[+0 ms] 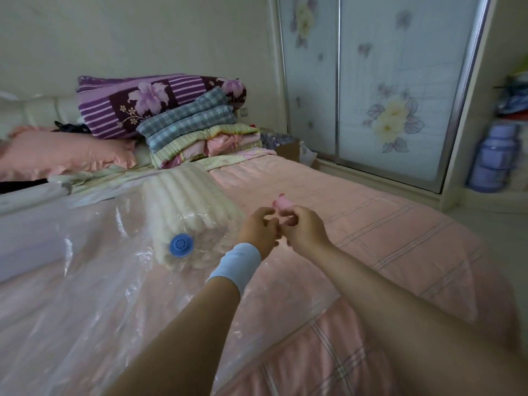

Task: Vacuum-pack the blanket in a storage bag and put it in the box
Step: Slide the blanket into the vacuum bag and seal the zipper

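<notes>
Reaching fwd over the bed [385,232], both hands met just right of the storage bag [85,270]. R hand [304,228]: fingers curled, tips pinched on a small pink piece [282,202] that stuck up past the knuckles; blurred, so couldn't ID it further. L hand [258,230]: fingers curled in too, tips right against the R hand's, but couldn't tell whether it had hold of the pink piece or only touched the other fingers. Pale wristband [241,265] on L wrist. Bag was clear plastic, spread flat and crinkled across the near-left of the bed. Blanket [185,201], cream and ribbed, lay folded in a thick bundle under the plastic, apparently inside the bag, just left of the hands. Round blue valve [181,245] sat on the bag over the bundle's near end. Bed cover pink w/ checked lines. At the head end: pink pillow [65,152], a stack of folded bedding [200,132], w/ a purple floral quilt [148,101] resting behind the stack. Sliding wardrobe doors [394,90], frosted w/ flower print, stood beyond the bed on the right.
</notes>
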### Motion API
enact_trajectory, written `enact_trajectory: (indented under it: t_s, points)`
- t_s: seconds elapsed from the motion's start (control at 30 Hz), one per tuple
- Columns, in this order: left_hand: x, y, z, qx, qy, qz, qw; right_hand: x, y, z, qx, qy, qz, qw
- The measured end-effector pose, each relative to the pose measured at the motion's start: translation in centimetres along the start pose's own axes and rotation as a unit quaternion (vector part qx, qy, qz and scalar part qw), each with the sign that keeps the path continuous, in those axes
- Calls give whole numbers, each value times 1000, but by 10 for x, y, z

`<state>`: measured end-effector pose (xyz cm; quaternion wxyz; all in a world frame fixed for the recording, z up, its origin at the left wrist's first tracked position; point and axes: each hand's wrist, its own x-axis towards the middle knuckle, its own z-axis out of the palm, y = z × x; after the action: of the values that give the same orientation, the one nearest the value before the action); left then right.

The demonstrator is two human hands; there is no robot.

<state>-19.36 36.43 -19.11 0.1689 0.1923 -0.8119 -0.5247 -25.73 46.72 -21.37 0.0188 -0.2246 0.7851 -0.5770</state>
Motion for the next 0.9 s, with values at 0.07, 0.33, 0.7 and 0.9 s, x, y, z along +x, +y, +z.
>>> enact_trajectory:
  t_s: [0.07,0.33,0.7,0.9]
  points:
    - [-22,2,-29,-65,23,-51,996,-22,-17,21,31,-24,-8,999]
    - [-114,-37,-146,-136,58,-141,979,-108,-63,115,64,-120,-59,989]
    - [-211,-128,-250,58,155,-173,971,-191,-66,213,-90,-259,-152,950]
    - [-248,-175,-277,264,154,-180,935,-217,-71,256,-315,-360,-310,822]
